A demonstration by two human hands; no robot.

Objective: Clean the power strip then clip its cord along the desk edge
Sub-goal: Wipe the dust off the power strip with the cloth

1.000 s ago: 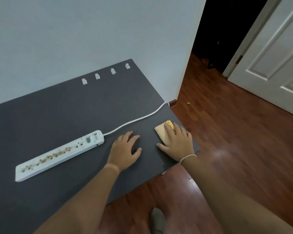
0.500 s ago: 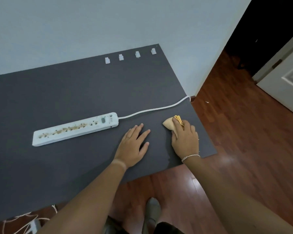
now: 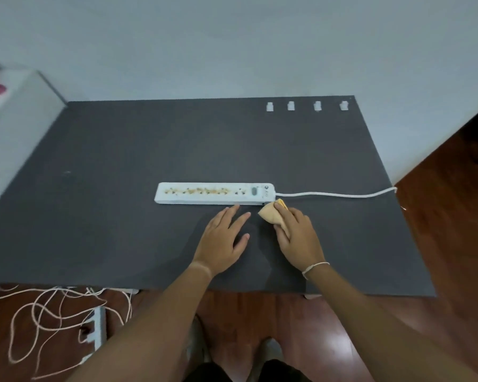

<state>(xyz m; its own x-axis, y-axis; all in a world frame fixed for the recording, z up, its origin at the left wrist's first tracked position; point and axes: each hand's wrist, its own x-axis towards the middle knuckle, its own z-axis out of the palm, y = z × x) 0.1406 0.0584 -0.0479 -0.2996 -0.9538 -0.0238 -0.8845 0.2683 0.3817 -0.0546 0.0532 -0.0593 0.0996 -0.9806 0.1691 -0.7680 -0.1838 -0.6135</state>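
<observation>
A white power strip (image 3: 214, 193) lies mid-desk on the dark grey desk (image 3: 122, 216), with brown crumbs along its sockets. Its white cord (image 3: 334, 194) runs right and drops over the desk's right edge. My right hand (image 3: 297, 232) holds a folded tan and yellow cloth (image 3: 271, 213), whose tip nearly touches the strip's switch end. Flat on the desk just in front of the strip rests my left hand (image 3: 222, 241), fingers spread and fingertips close to its near side. Several white cord clips (image 3: 305, 106) stand in a row along the far right edge.
A light wall runs behind the desk. A pale cabinet (image 3: 14, 128) stands at the left. Tangled white cords (image 3: 53, 312) and another power strip (image 3: 95, 334) lie on the wooden floor under the front left. My feet (image 3: 260, 354) show below the front edge.
My view has swung left, centring the desk. My right hand has carried the cloth from the front right corner up to the strip's switch end. My left hand stays flat, now closer to the strip.
</observation>
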